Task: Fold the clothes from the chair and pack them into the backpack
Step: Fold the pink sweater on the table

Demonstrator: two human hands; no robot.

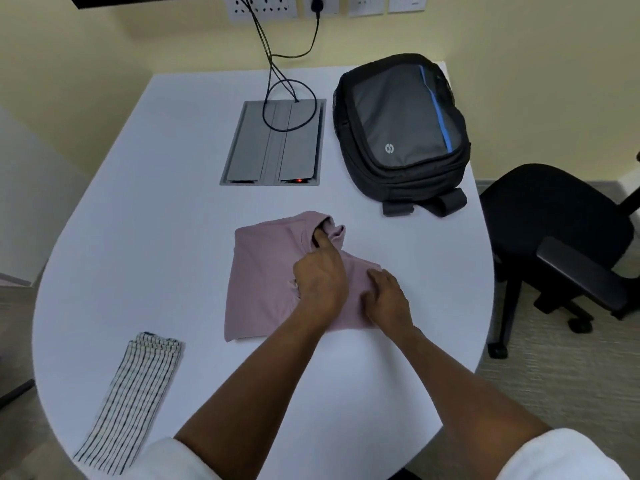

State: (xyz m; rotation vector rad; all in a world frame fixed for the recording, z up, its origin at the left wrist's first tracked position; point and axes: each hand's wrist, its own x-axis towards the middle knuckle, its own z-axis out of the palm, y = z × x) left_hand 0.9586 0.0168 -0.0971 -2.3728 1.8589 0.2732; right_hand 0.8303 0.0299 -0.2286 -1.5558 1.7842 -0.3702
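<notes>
Pink shirt point(263, 289): partly folded, flat at centre of white desk point(156, 220), collar end toward far side. Left hand point(320, 278): resting on shirt near its middle, index finger extended into collar opening, other fingers curled loosely; grip narrow, pressing cloth rather than clearly pinching it. Right hand point(388, 299): on right edge of shirt, just beside left hand, fingers bent over folded edge; grip on fabric cannot be confirmed, since fingertips are hidden under the hand. White sleeves at both forearms, near edge of view.

Striped garment point(135, 400): folded into long narrow strip, near left on desk, well apart from shirt. Backpack point(401, 133): black and grey with blue stripe, lying flat at far right of desk, straps toward near side, zip appearing closed. Grey cable hatch point(273, 143): set into desk, far centre, just left of backpack, small red light at its near edge. Black cables point(291, 98): running from wall sockets point(263, 8) down to hatch. Black office chair point(561, 230): on floor right of desk, seat bare.
</notes>
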